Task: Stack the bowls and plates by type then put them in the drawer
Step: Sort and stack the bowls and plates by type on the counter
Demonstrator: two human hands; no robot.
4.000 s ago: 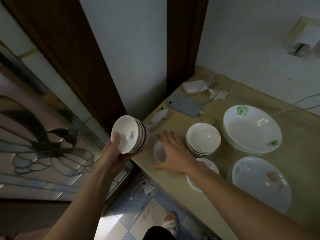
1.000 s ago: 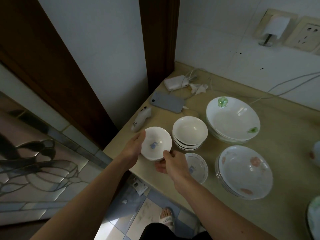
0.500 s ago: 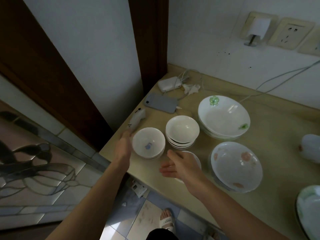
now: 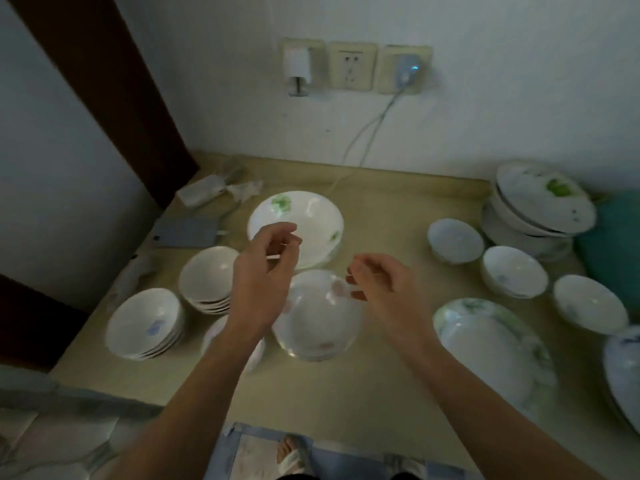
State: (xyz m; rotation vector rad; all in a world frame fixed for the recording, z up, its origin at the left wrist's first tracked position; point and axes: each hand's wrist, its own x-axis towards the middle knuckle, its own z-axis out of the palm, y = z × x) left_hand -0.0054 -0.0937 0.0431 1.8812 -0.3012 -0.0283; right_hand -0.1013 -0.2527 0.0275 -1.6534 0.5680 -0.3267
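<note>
A home's dining corner: stacked bowls (image 4: 144,323) and flowered plates (image 4: 296,226) crowd a beige countertop (image 4: 346,386) beneath wall sockets (image 4: 352,65) with a plugged-in charger (image 4: 403,69), a phone (image 4: 185,233) nearby, tiled floor (image 4: 249,455) below.

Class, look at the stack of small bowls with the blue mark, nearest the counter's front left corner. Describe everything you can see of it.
The stack of small bowls holds several white, glossy, ceramic-looking bowls nested upright; the edges of at least four show. The top bowl has a small blue mark inside. The stack stands on the beige counter beside a plain white bowl stack. Neither hand touches it.
</note>
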